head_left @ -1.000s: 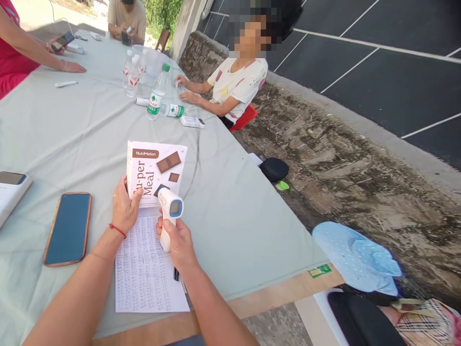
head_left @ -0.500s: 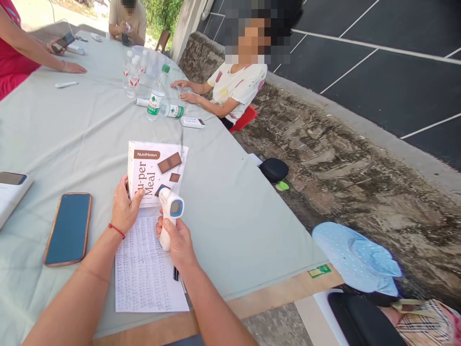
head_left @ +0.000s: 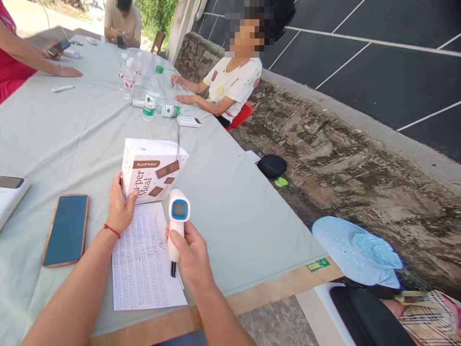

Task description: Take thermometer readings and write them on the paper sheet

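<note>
- White paper (head_left: pixel 139 276) with rows of handwriting lay on the counter (head_left: pixel 248 235), close to its near edge.
- On the paper was a black pen (head_left: pixel 173 270), partly hidden.
- The person's right hand (head_left: pixel 192 252) was wrapped around the handle of a white thermometer (head_left: pixel 178 226), held above the paper with its blue-rimmed screen facing back toward the person.
- Left of the paper, a phone (head_left: pixel 66 231) in a brown case lay with its dark screen up.
- To the right, a pale blue hat (head_left: pixel 355 252) was just beside the counter's corner.
- The left hand (head_left: pixel 121 205), with a red string (head_left: pixel 112 230) at the wrist, gripped the left side of a white box (head_left: pixel 153 175), thumb over the front.
- That box was upright beyond the far end of the paper; whether its base touched the counter could not be told. The thermometer's head was near the box's lower right corner, contact unclear.
- Farther off, a green-capped bottle (head_left: pixel 151 100) stood beside a bottle lying on its side (head_left: pixel 169 111).
- Behind them stood bottles with red-and-white labels (head_left: pixel 128 81).
- A seated person in a patterned white shirt (head_left: pixel 234 81) rested both arms at the counter's right side.
</note>
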### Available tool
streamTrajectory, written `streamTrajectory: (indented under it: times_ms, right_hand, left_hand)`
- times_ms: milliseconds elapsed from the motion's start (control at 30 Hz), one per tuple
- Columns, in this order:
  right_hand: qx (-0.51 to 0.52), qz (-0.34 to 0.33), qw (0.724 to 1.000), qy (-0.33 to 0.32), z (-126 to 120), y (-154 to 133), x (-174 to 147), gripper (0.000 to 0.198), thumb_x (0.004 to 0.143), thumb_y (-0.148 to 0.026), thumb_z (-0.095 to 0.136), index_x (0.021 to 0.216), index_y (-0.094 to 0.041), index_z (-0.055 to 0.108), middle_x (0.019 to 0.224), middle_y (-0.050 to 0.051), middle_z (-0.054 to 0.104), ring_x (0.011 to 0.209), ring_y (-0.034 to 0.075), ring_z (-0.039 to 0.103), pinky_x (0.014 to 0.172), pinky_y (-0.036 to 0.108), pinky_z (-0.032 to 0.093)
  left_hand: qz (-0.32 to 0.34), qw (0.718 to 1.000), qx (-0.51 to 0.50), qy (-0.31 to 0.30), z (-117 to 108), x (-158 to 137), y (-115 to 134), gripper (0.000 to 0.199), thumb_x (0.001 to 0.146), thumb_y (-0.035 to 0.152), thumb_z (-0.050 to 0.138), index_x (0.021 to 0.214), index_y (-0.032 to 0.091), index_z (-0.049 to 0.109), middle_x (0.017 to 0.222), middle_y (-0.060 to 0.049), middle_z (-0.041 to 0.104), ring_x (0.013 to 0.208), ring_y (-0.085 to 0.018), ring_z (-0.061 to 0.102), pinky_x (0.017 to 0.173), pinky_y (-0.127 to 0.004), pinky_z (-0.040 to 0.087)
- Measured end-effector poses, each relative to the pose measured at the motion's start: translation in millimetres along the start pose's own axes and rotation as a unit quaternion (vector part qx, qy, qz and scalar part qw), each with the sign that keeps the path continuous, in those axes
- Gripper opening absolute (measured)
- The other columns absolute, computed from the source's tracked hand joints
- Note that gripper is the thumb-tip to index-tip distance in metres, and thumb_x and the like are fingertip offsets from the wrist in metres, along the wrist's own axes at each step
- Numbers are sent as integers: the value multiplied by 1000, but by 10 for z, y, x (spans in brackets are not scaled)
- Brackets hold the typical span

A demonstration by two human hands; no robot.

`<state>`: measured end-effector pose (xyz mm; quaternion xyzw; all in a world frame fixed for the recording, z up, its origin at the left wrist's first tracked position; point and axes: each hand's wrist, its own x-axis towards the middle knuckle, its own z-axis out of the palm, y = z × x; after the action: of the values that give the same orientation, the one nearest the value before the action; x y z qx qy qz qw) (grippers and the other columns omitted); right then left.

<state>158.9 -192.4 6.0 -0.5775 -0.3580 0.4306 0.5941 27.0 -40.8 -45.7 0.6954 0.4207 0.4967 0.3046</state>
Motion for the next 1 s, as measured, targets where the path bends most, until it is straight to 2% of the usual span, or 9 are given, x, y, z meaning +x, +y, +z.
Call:
streamTrajectory:
  times_ms: [133, 233, 433, 533, 633, 733, 867, 933, 1000]
  right_hand:
    - [-58, 3, 998, 37, -190, 33, -1, 33, 77, -43, 64, 100, -19, 63, 89, 5, 64, 78, 20, 58, 68, 31, 47]
    - [-205, -9, 974, 91, -475, 191, 119, 47, 74, -39, 65, 117, -19, 60, 107, 9, 63, 94, 24, 59, 78, 35, 49]
    - [-528, -41, 839, 123, -1012, 499, 343, 42, 77, -33, 58, 116, -19, 61, 97, 10, 57, 86, 27, 56, 72, 40, 47]
    - [-565, -177, 796, 123, -998, 490, 316, 38, 83, -28, 56, 121, -19, 60, 103, 13, 55, 94, 29, 52, 78, 44, 45]
    - [-540, -292, 790, 2, -827, 439, 253, 34, 91, -12, 44, 116, -23, 64, 98, 9, 54, 88, 22, 51, 76, 37, 44]
    - [-543, -332, 763, -112, -705, 402, 239, 40, 91, -2, 40, 109, -24, 67, 86, 5, 54, 77, 18, 48, 68, 31, 40]
    - [-596, -358, 703, -154, -816, 336, 256, 29, 91, -4, 46, 96, -22, 69, 76, 4, 56, 72, 18, 49, 63, 30, 37]
    - [-589, -352, 708, -166, -929, 287, 227, 23, 92, -8, 47, 90, -20, 67, 76, 5, 60, 73, 18, 53, 63, 31, 38]
    - [-542, -333, 757, -147, -1006, 254, 158, 16, 92, -13, 49, 89, -20, 64, 79, 5, 62, 73, 18, 56, 63, 31, 42]
  left_hand:
    - [7, 1000, 16, 19, -45, 36, -15, 57, 90, 34, 50, 140, 18, 29, 138, -18, 44, 129, -30, 44, 105, -52, 37]
    - [16, 996, 74, 57, -83, 49, 20, 58, 85, 31, 55, 137, 17, 34, 131, -17, 49, 125, -30, 46, 104, -53, 37]
    - [79, 978, 125, 150, -152, 81, 319, 72, 79, 27, 60, 141, 17, 25, 125, -16, 48, 117, -29, 48, 96, -48, 42]
    - [104, 980, 140, 96, -207, 4, 566, 64, 79, 23, 59, 137, 20, 33, 123, -14, 48, 112, -26, 49, 92, -46, 45]
    - [115, 978, 164, 55, -259, -199, 758, 58, 80, 22, 60, 133, 20, 38, 127, -14, 45, 117, -28, 45, 97, -48, 42]
    - [122, 975, 182, 30, -276, -437, 810, 50, 83, 21, 58, 129, 20, 41, 126, -14, 45, 120, -29, 44, 99, -49, 40]
    - [121, 969, 204, -68, -225, -626, 692, 26, 87, 19, 54, 113, 21, 51, 115, -11, 52, 106, -25, 54, 88, -45, 43]
    - [130, 964, 213, -97, -192, -658, 617, 23, 88, 18, 53, 111, 20, 52, 114, -11, 54, 102, -24, 55, 86, -44, 42]
    - [134, 961, 212, -113, -174, -669, 568, 22, 88, 16, 51, 110, 19, 53, 111, -10, 55, 97, -23, 56, 86, -43, 42]
